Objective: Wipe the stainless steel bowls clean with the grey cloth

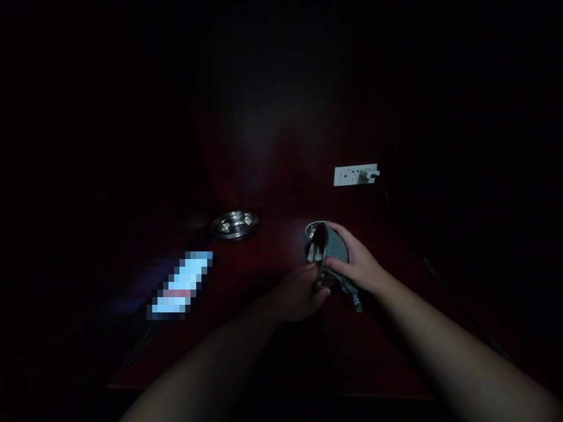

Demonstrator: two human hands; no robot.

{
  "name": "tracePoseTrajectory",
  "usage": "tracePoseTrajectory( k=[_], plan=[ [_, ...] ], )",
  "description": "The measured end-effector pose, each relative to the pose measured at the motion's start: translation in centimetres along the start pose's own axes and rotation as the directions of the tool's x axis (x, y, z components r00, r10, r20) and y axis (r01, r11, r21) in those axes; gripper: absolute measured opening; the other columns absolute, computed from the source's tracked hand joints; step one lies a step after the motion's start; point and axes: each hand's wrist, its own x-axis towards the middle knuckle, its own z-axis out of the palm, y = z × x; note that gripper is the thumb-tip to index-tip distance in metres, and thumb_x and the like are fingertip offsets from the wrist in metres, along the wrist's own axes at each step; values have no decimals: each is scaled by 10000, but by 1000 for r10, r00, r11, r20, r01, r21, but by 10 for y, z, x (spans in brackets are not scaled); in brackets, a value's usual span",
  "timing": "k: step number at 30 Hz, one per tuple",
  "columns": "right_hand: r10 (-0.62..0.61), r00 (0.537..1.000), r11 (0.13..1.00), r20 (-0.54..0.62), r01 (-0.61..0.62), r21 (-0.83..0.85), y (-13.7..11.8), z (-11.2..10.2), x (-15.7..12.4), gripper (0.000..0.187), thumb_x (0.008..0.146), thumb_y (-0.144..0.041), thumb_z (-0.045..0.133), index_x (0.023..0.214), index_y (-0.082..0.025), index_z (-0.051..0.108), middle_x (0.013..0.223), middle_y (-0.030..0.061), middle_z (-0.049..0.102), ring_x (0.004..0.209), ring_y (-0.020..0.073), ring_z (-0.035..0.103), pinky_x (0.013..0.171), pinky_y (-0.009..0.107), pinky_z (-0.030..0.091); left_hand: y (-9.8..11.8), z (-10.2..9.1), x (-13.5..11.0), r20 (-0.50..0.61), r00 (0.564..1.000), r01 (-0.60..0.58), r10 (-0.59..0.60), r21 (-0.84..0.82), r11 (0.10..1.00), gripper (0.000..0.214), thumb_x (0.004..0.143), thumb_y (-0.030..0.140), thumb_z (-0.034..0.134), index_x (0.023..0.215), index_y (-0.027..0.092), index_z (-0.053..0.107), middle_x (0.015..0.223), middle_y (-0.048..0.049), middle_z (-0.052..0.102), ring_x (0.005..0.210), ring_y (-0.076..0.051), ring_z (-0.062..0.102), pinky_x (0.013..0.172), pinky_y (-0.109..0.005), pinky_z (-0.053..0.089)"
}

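Observation:
A shiny steel bowl is tilted on its side between my hands, above the dark red table. My left hand is closed on its lower rim, the thumb at the near side. Against its right side my right hand presses a grey-blue patterned cloth, fingers wrapped round it. One end of the cloth dangles below. Just behind stands another small steel bowl, partly covered by the held one. Most of the fingertips are hidden.
Shallow steel dishes, apparently stacked, sit on the table to the left. A lit phone-like screen, pixelated, lies nearer on that side. A white wall socket holds a plug with a dark cable. The surroundings are very dark.

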Motion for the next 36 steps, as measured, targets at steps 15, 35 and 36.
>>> tracePoseTrajectory(
  k=[15,35,36],
  plan=[
    [-15,1000,1000,-5,15,-2,-1,1,0,799,679,-496,685,1354,-218,361,1340,119,469,1224,322,459,1039,483,338,1,0,0,-26,1000,8,-8,14,1000,124,763,151,514,886,157,522,911,-59,599,819,-173,563,789,-315,467],
    [-42,999,996,26,40,84,1,0,-2,770,752,-614,556,1371,-209,342,1348,130,457,1227,331,449,1045,497,324,3,-2,1,-6,1000,2,-2,5,1000,112,776,154,495,886,166,515,933,-61,600,831,-174,559,787,-322,467],
    [-42,999,996,24,40,83,1,0,-2,767,754,-608,560,1371,-208,343,1345,129,459,1228,330,447,1044,495,325,3,-1,1,-8,1000,1,-1,7,1000,111,775,157,495,884,166,515,925,-60,600,829,-175,558,786,-325,466]
  ],
)
